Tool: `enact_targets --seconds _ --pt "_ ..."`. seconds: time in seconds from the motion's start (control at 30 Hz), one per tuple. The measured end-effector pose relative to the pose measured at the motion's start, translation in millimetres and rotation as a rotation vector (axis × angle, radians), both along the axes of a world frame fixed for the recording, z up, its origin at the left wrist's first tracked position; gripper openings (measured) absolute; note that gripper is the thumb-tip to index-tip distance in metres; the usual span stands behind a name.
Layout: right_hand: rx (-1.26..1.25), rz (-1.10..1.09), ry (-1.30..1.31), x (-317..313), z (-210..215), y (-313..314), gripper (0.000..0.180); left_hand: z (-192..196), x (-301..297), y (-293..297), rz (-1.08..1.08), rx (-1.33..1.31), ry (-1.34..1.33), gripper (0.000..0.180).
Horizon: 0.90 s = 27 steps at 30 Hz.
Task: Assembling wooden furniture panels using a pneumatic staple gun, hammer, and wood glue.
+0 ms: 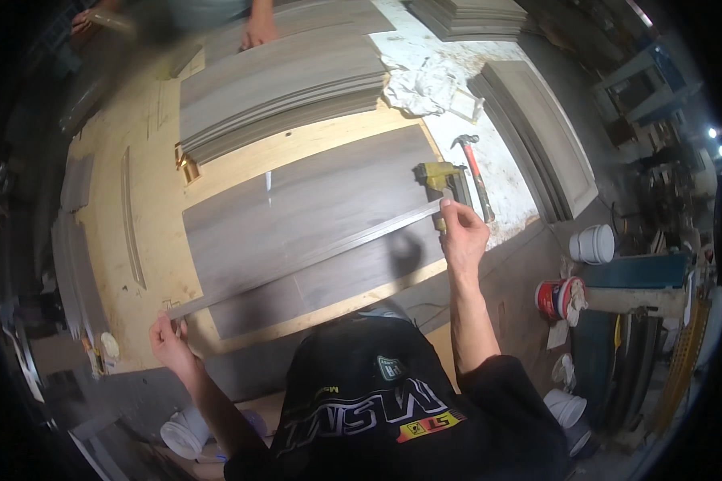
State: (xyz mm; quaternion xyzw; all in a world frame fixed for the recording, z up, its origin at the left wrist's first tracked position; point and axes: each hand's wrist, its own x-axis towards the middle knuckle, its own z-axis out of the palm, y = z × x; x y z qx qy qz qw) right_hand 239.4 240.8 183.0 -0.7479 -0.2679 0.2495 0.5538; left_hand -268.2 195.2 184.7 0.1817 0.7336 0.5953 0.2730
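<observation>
Just beyond the grip of the right hand (465, 234): nail gun (438, 173) partly hidden by hand and strip (377, 231). Far ahead, left of this grip: co-worker (204, 11) cut off above; nearby bar-like object (111, 19) blurred, kind indeterminate.

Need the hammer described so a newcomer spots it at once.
On the big plywood worktable, go to the white-topped strip along its right side. Just past the person's right hand, between the yellow-green nail gun and the stacked grey panels, lies the hammer. Only it has a red-and-black handle.
</observation>
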Motion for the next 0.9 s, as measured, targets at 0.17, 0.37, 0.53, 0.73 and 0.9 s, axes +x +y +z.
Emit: enact_targets --seconds 0.17,0.37,0.53,0.73,0.9 --pt "0.013 -0.004 0.023 0 1 -3 0.031 5 6 -2 0.026 -0.007 0.053 0.021" --pt "0.109 0.123 0.091 12 -23 -12 0.024 0 -3 0 0.01 -0.01 0.051 0.02" --pt "0.04 0.232 -0.103 13 -25 -12 0.021 -6 -11 -3 -0.007 0.008 0.14 0.02" --pt "0.004 0.248 -0.201 11 -29 -17 0.027 5 -22 4 -0.252 -0.091 0.591 0.02" --pt "0.082 0.279 -0.197 16 -34 -17 0.026 35 25 23 -0.634 -0.502 1.581 0.033"
